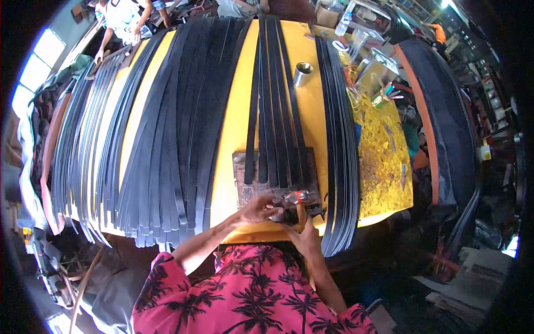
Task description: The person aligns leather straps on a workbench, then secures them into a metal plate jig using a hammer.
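My right hand [306, 238] grips the wooden handle of a hammer [302, 211] near the front edge of the table. The metal hammer head [296, 196], with a red band, sits over the near part of a dark worn board [241, 172]. Close beside the head, my left hand [260, 210] has its fingers curled together; what they hold is too small to make out. Several black leather-like strips [271, 122] run lengthwise away from me, their near ends lying on the board.
Wide bundles of black strips [183, 111] cover the yellow table [231, 139] to the left, with another bundle [338, 139] to the right. A metal cup [303, 74], a pen holder [384, 99] and a bottle [344, 23] stand farther back. Another person [123, 22] is at the far left.
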A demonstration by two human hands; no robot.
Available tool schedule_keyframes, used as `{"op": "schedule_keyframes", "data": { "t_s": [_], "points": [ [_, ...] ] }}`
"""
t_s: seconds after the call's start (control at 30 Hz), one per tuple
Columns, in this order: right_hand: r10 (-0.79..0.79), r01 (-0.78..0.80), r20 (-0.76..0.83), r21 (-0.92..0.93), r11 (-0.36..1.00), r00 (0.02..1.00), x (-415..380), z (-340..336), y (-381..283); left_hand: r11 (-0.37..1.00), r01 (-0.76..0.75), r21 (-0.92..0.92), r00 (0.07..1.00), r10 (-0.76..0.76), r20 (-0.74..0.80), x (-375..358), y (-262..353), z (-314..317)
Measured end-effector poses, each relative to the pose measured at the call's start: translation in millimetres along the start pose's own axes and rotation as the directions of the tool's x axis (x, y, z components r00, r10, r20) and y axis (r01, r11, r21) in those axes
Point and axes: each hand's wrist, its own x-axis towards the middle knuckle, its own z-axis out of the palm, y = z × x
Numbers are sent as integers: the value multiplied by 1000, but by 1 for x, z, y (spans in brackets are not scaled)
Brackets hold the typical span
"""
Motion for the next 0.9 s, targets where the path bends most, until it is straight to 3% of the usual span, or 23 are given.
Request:
{"op": "schedule_keyframes", "data": {
  "t_s": [0.07, 0.1, 0.17, 0.23, 0.3, 0.33, 0.43, 0.47, 0.5, 0.57, 0.7, 0.77, 0.83, 0.9],
  "points": [
    [26, -30, 50, 83, 996, 998, 4, 6, 14, 970, 20, -243, 998, -4, 68, -1, -3, 11],
    [47, -63, 101, 158, 985, 994, 5, 10, 19, 972, 27, -235, 997, -11, 72, 0, -1, 10],
    [112, -128, 131, 119, 985, 985, 3, 4, 18, 992, 85, -91, 995, -89, -35, -2, 5, 7],
    [170, -183, 163, 66, 981, 972, 3, -3, 13, 996, -1, -90, 996, -7, -84, 1, -16, 5],
    [84, -102, 132, 131, 986, 988, 3, -5, 13, 986, -114, 118, 992, 120, -47, 0, -17, 5],
    [82, -100, 135, 132, 986, 987, 4, -4, 15, 997, -20, 69, 998, 24, -58, -4, -18, 12],
    [-27, 8, 111, 173, 985, 993, 9, 2, 24, 996, -10, -88, 998, 4, -65, -8, -11, 20],
    [13, -29, 119, 133, 991, 993, 9, 3, 28, 997, 17, -70, 999, -19, -28, -3, -19, 9],
    [56, -68, 126, 91, 994, 990, 8, 5, 33, 998, -49, -50, 993, 44, -106, -2, -10, 5],
    [26, -36, 126, 71, 997, 992, 11, 7, 43, 953, -153, 262, 963, 203, -175, 11, -6, -15],
    [7, -12, 152, 35, 999, 988, 11, 1, 35, 925, -76, 372, 953, 177, -246, 37, -4, -49],
    [49, -49, 162, -5, 999, 986, 11, 0, 33, 875, 35, 482, 966, 95, -242, 48, -5, -58],
    [92, -86, 166, -43, 995, 982, 11, 1, 31, 895, -18, 447, 965, 132, -227, 53, -10, -61],
    [52, -48, 134, -34, 998, 990, 10, 3, 31, 885, 37, 464, 965, 88, -246, 55, -7, -58]
  ]
}}
